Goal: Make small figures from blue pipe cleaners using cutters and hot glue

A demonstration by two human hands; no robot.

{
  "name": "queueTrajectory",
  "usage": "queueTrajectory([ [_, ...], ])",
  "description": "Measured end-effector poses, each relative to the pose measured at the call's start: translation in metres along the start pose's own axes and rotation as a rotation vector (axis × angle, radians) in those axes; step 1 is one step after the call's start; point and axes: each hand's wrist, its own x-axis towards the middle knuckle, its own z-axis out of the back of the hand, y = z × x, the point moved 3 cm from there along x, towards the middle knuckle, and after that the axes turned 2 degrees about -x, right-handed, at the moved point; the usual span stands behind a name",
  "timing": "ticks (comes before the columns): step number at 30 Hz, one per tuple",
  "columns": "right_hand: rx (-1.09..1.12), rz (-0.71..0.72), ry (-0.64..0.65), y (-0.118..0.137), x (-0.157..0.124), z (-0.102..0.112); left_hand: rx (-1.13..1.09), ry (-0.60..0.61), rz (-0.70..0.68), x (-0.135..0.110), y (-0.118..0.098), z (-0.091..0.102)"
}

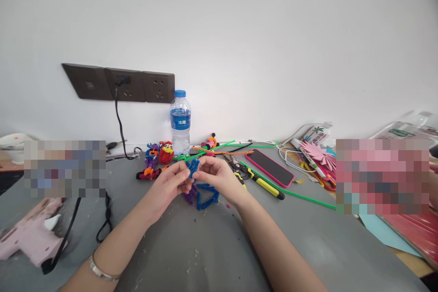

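Between my two hands is a small piece of folded blue pipe cleaner point(194, 167), pinched from both sides. My left hand point(174, 179) closes its thumb and fingertips on the piece's left side. From the right, my right hand point(216, 174) pinches it with thumb and forefinger. Just below my hands lie bent blue pipe cleaners point(207, 198) and a purple pipe cleaner piece point(189, 197), partly hidden by my fingers. Behind my left hand are several small pipe cleaner figures point(166, 152) in red, purple and orange.
A water bottle point(180, 123) stands against the wall. Right of my hands lie yellow-handled pliers point(265, 184), a pink-cased phone point(270, 167) and a long green pipe cleaner point(308, 199). A pink glue gun point(36, 237) with a black cord rests at left. Pink folded paper point(318, 155) sits at right.
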Motion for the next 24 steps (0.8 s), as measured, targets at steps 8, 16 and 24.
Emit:
queueTrajectory([
  [8,0.002,-0.026,0.014,-0.0008,-0.0009,-0.0012,0.017,-0.04,0.031,0.0022,0.0051,0.0033],
  [16,-0.008,-0.031,-0.117,-0.0023,0.0009,0.0019,0.362,-0.22,-0.312,0.0007,-0.0036,0.0059],
  [24,0.008,-0.013,-0.199,-0.0057,0.0032,0.003,0.488,-0.275,-0.434,-0.0029,-0.0035,0.0058],
])
